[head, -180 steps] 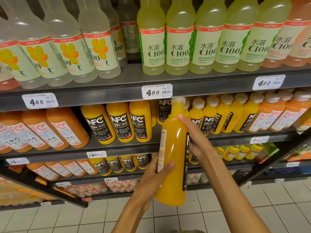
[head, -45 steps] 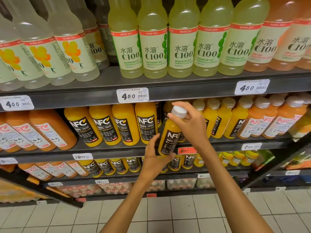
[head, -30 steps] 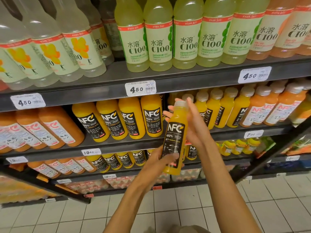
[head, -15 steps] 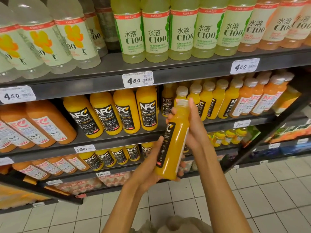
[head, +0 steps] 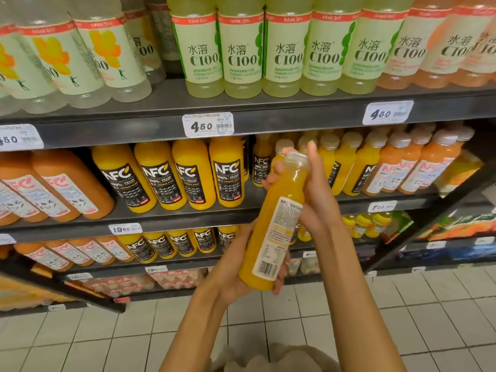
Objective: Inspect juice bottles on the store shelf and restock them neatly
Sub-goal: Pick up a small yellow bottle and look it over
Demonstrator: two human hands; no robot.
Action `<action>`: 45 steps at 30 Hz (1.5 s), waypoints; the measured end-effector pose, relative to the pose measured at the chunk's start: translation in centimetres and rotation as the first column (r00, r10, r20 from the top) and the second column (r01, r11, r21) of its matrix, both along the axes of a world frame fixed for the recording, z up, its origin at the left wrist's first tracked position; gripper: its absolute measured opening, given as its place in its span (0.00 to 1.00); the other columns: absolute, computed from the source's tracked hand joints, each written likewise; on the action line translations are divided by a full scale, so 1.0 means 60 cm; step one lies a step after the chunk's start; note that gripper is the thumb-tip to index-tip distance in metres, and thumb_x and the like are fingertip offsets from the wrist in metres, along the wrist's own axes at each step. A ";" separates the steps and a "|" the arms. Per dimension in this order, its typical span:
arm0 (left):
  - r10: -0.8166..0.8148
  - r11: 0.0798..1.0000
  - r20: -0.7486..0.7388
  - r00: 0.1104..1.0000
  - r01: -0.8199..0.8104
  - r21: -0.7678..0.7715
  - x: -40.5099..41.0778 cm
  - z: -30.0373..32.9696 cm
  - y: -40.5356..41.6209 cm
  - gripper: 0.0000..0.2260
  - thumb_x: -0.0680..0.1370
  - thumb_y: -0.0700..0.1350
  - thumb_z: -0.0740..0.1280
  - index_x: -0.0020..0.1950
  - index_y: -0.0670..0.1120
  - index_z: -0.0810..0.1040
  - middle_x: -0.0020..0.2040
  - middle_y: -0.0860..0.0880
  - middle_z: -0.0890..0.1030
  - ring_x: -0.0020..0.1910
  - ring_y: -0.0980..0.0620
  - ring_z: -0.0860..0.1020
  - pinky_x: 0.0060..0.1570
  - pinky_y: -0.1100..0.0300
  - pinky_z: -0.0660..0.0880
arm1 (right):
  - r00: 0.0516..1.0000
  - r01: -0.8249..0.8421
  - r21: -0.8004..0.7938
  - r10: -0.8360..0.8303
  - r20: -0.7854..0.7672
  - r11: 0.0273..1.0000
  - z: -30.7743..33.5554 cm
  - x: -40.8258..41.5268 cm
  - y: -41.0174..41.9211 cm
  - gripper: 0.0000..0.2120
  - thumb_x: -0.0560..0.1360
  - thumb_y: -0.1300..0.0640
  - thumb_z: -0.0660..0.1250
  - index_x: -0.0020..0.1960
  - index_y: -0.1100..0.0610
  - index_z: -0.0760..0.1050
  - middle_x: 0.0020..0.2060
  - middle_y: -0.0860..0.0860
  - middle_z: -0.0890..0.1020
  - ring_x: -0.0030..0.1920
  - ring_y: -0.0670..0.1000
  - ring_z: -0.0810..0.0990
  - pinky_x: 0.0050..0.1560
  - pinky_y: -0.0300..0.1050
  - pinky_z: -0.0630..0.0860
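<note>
The bottle (head: pixel 273 226) of orange juice is held tilted in front of the shelf (head: pixel 268 213), back label and barcode facing the camera; "NFC 100%" is legible. The left hand (head: pixel 236 275) grasps its base. The right hand (head: pixel 316 200) grasps its neck. Shelved bottles read "NFC" and "C100"; a tag (head: pixel 208 125) reads "4.50".

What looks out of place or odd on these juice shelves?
Little stands out. One small orange juice bottle is off the shelf, tilted, held by the left hand and right hand. The shelved rows look orderly, with no spills visible.
</note>
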State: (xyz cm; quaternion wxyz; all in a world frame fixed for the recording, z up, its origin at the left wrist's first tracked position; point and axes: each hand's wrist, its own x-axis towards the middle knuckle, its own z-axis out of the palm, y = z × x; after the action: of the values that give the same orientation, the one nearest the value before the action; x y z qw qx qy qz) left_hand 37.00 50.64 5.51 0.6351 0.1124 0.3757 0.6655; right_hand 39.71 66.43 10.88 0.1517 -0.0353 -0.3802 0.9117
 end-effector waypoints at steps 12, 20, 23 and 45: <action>0.138 0.985 -0.148 0.979 -0.151 -0.079 0.054 -0.007 0.080 0.33 0.76 0.67 0.49 0.45 0.41 0.82 0.36 0.42 0.82 0.31 0.47 0.80 0.32 0.57 0.78 | 0.973 0.021 0.439 -0.119 0.198 0.898 0.000 0.021 0.078 0.17 0.74 0.41 0.64 0.54 0.52 0.76 0.40 0.51 0.84 0.42 0.51 0.84 0.41 0.45 0.79; 0.244 0.935 -0.233 0.941 -0.292 -0.203 0.071 -0.005 0.105 0.26 0.76 0.61 0.52 0.50 0.42 0.80 0.41 0.43 0.83 0.36 0.48 0.82 0.38 0.56 0.81 | 0.982 -0.044 0.316 -0.018 0.190 0.948 -0.013 0.029 0.092 0.10 0.76 0.47 0.65 0.51 0.53 0.74 0.35 0.49 0.80 0.34 0.49 0.80 0.38 0.44 0.78; 0.262 0.843 -0.598 0.757 -0.481 -0.240 0.068 0.000 0.114 0.21 0.79 0.60 0.49 0.49 0.53 0.78 0.43 0.51 0.83 0.41 0.56 0.82 0.40 0.63 0.78 | 0.965 0.048 0.478 -0.164 0.204 0.877 -0.006 0.025 0.087 0.11 0.75 0.47 0.67 0.53 0.51 0.74 0.35 0.49 0.81 0.36 0.48 0.81 0.36 0.44 0.78; 0.186 0.910 -0.534 0.824 -0.350 -0.222 0.048 0.028 0.092 0.27 0.76 0.63 0.51 0.54 0.46 0.79 0.47 0.41 0.83 0.45 0.44 0.82 0.51 0.47 0.78 | 0.943 0.146 0.406 -0.251 0.218 0.902 0.010 0.021 0.078 0.18 0.69 0.40 0.68 0.50 0.53 0.77 0.36 0.50 0.81 0.36 0.50 0.81 0.37 0.46 0.78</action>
State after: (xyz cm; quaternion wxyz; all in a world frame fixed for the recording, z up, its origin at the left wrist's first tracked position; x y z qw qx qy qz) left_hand 39.88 56.19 7.20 0.4237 0.1255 0.6397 0.6290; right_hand 40.98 71.09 11.49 0.1964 -0.1654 -0.5623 0.7861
